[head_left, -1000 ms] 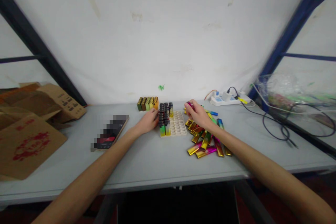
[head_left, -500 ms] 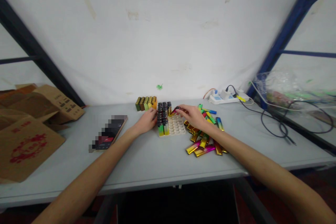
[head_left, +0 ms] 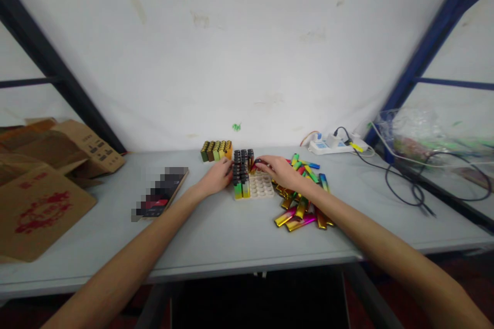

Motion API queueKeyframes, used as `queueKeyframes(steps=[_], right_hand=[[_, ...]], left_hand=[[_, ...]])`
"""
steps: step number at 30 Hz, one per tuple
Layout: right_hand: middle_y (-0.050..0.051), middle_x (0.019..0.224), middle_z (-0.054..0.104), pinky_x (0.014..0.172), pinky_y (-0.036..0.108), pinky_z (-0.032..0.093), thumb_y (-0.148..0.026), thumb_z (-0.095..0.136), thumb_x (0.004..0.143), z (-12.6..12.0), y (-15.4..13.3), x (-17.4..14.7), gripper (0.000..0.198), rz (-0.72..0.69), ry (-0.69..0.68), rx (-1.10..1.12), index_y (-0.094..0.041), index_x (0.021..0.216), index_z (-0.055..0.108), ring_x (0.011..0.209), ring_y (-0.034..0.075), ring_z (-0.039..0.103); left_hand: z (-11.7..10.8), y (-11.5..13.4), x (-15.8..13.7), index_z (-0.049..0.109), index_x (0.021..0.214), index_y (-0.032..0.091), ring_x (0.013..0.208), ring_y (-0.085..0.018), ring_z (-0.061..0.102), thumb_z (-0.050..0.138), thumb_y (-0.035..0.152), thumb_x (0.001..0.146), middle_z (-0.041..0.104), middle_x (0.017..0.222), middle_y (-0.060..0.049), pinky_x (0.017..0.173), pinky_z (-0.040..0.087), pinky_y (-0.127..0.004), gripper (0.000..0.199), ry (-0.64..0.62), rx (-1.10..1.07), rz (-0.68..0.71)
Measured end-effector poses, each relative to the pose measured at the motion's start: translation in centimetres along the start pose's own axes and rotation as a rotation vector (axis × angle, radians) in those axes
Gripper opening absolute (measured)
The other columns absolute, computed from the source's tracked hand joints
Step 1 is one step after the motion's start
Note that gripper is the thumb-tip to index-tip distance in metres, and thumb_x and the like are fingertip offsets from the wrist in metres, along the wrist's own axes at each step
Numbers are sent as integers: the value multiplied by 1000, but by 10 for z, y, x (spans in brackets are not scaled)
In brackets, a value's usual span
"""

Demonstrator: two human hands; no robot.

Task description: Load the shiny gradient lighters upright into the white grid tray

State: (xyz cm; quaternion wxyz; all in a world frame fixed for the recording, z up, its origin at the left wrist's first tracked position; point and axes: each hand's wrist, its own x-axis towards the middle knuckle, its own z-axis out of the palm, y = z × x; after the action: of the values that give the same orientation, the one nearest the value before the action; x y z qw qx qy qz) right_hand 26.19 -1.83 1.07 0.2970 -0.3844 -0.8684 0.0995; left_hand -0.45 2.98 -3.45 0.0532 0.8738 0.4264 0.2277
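Note:
A white tray with round holes stands on the table, its left part filled with upright black-topped lighters in rows. My left hand holds the tray at its left side, fingers bent against the outer row; the lighters partly hide the fingertips. Over the tray's back part, my right hand pinches one lighter by its black top, and that lighter leans beside the standing ones. Right of the tray, under my right wrist, lies a loose pile of shiny coloured lighters in gold, green, pink and blue.
A block of upright lighter-like pieces stands behind my left hand. A phone, partly pixelated, lies to the left, with cardboard boxes beyond it. At the back right are a power strip, a black cable and clear plastic bags.
My right hand has moved slightly left and down, bringing the pinched lighter closer to the standing rows and more upright. My left hand keeps its place at the tray.

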Motion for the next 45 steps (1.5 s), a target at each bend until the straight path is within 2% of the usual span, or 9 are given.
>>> queueKeyframes(steps=[5, 11, 19, 25, 28, 33, 37, 40, 45], right_hand=[[10, 99, 74, 81, 28, 46, -31, 47, 107, 6, -6, 4, 26, 15, -34, -144, -14, 103, 67, 87, 20, 67], [13, 104, 73, 79, 29, 45, -41, 38, 109, 7, -11, 5, 35, 170, -47, -399, -17, 113, 63, 92, 23, 70], [13, 98, 73, 73, 29, 44, -40, 41, 108, 11, -9, 6, 34, 117, -96, -456, -19, 108, 67, 83, 22, 69], [12, 90, 73, 73, 28, 42, -35, 42, 108, -5, 10, -1, 36, 137, -89, -407, -17, 94, 71, 79, 20, 67], [12, 92, 73, 76, 28, 43, -30, 50, 104, -17, 33, -7, 29, 176, -111, -418, -16, 95, 73, 82, 21, 67], [15, 100, 73, 83, 33, 47, -38, 58, 100, -33, 64, -19, 30, 162, -123, -364, -14, 103, 75, 91, 24, 67], [15, 103, 73, 89, 37, 48, -41, 60, 99, -44, 66, -24, 31, 84, -114, -242, -16, 104, 77, 96, 26, 67], [12, 105, 75, 92, 38, 50, -41, 61, 97, -53, 63, -27, 28, 23, -189, -135, -21, 107, 79, 97, 25, 68], [11, 116, 74, 96, 39, 50, -43, 66, 92, -64, 71, -32, 32, 61, -277, -42, -23, 114, 78, 106, 27, 69]], left_hand=[[0, 1, 0, 60, 92, 16, 88, -26, 59, 47, 17, 90, 60, 95, -12, 84, 53, -40, 14, -4, 1, -4], [0, 1, 0, 60, 92, 16, 91, -26, 59, 46, 19, 91, 60, 95, -12, 87, 53, -41, 15, 2, 7, 1], [-1, 2, -1, 61, 93, 17, 94, -27, 60, 48, 18, 90, 61, 96, -12, 90, 53, -42, 14, 4, -17, -9], [-1, 2, -1, 61, 92, 17, 91, -25, 59, 48, 16, 89, 61, 95, -11, 88, 53, -40, 13, 0, 7, -9], [0, 1, -1, 61, 92, 17, 91, -26, 59, 48, 17, 90, 60, 96, -12, 88, 53, -40, 14, -2, 9, 1], [1, -2, -1, 60, 88, 17, 87, -25, 57, 48, 18, 89, 59, 93, -11, 83, 52, -40, 12, 10, -7, 3], [0, -2, 0, 59, 87, 17, 88, -25, 58, 48, 18, 89, 59, 93, -11, 83, 52, -40, 12, -9, -7, 7], [-1, -1, 0, 59, 88, 17, 87, -25, 58, 47, 17, 89, 59, 94, -11, 83, 53, -40, 11, -17, 11, 4], [1, -1, 0, 60, 90, 17, 90, -25, 59, 48, 17, 90, 60, 95, -11, 85, 53, -40, 12, -5, 20, -8]])
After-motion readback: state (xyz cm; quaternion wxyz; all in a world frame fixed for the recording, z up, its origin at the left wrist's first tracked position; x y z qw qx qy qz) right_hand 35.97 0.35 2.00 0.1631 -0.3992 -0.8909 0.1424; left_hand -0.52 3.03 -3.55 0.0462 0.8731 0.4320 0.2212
